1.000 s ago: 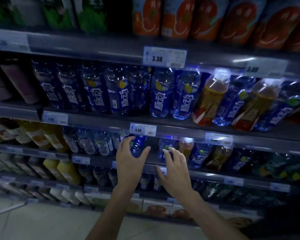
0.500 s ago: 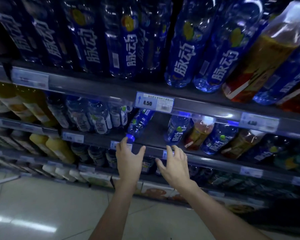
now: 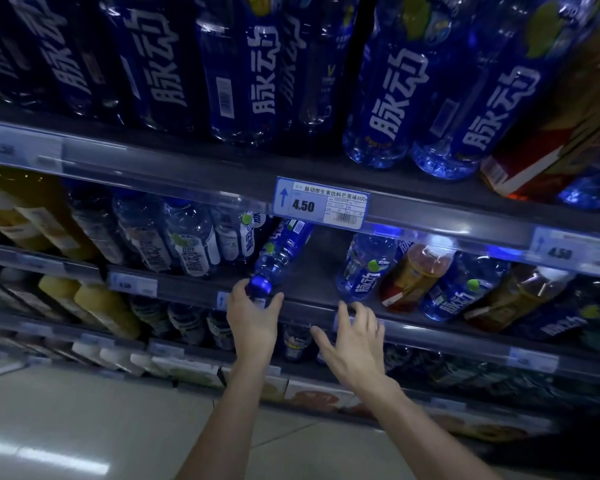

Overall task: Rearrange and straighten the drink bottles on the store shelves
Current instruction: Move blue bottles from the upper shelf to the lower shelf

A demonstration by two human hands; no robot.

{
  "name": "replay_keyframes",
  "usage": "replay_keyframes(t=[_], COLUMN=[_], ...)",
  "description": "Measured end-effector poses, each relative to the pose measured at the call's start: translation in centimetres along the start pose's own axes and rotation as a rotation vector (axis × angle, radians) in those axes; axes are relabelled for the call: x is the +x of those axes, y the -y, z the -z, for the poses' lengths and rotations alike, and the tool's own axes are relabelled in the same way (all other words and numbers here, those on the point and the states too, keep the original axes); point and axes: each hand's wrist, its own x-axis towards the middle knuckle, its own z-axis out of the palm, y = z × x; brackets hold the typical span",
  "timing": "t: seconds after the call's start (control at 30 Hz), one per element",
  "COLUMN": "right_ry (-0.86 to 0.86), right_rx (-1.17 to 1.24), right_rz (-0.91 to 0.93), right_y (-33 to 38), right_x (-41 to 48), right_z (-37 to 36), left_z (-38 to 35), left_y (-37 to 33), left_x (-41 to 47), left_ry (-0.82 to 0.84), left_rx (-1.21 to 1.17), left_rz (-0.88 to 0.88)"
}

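Shelf [image 3: 312, 271]: a gap in the row just beyond both grips. The fallen bottle [image 3: 281, 254] lies aslant in it. The left grip [image 3: 253, 320] has just arrived and pinches this bottle by its cap [image 3: 260, 285]. The right grip [image 3: 354, 341] hovers alongside, fingers spread. Righting the bottle looks imminent.

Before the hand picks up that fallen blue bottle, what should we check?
1. Fallen bottle standing up: not ok. It lies tilted, with its cap toward the front.
2. Cap on: ok.
3. Left hand gripping it: cannot tell. Fingers and thumb sit either side of the cap.
4. Right hand free: ok. It is open and holds nothing.
5. Room to stand it: ok. There is bare shelf between it and the next bottle.
6. Headroom under the upper shelf: cannot tell.
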Motion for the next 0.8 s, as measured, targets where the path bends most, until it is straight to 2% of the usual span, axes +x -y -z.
replay_keyframes(t=[0.13,0.33,0.53,0.67,0.8], right_ry=[-0.004,-0.002,0.026,0.045,0.052], right_rx=[-0.015,-0.067,-0.074,-0.063,-0.050], right_rz=[0.014,0.069,0.101,0.114,0.121], right_y=[-0.1,-0.6,-1.2,-1.5,-1.8], right_x=[0.1,0.3,0.4,0.5,0.5], right_z=[0.3,1.4,2.0,2.0,1.9], left_z=[-0.2,-0.5,0.4,1.3,2.0], left_y=[-0.2,-0.3,-0.1,-0.1,-1.2], left_x=[0.6,-0.3,-2.4,-2.9,-3.5], left_ry=[-0.077,-0.096,-0.188,-0.226,-0.303], left_rx=[-0.031,-0.071,-0.112,-0.145,-0.165], left_rz=[0.013,0.025,-0.105,-0.103,-0.189])
